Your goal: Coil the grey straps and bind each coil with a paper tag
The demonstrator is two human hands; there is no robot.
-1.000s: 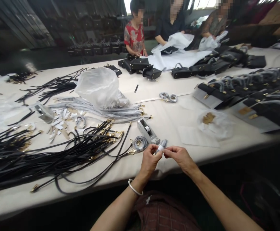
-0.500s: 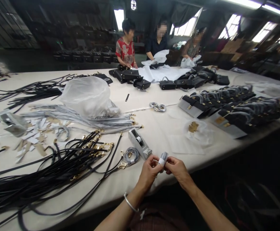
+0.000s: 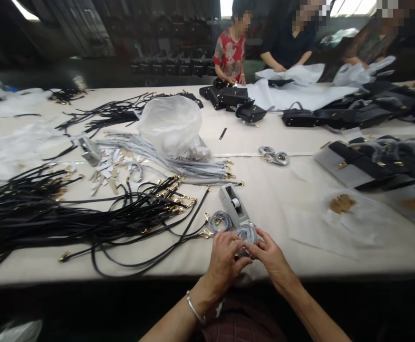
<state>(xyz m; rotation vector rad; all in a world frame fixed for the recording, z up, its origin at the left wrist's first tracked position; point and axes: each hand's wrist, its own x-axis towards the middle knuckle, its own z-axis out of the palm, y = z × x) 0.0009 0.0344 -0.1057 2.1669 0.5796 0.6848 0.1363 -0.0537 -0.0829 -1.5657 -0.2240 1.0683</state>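
A coiled grey strap (image 3: 247, 232) is pinched between a person's left hand (image 3: 225, 259) and right hand (image 3: 272, 259) near the front edge of the desk (image 3: 314, 251), before a tape dispenser (image 3: 233, 206); I see black straps (image 3: 110, 225) heaped leftward.

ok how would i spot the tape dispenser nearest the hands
On the cream-covered table, find the left hand and right hand holding a grey coiled strap. Just beyond it sits the grey tape dispenser, white roll showing; the other dispenser lies farther left, beside paper scraps.
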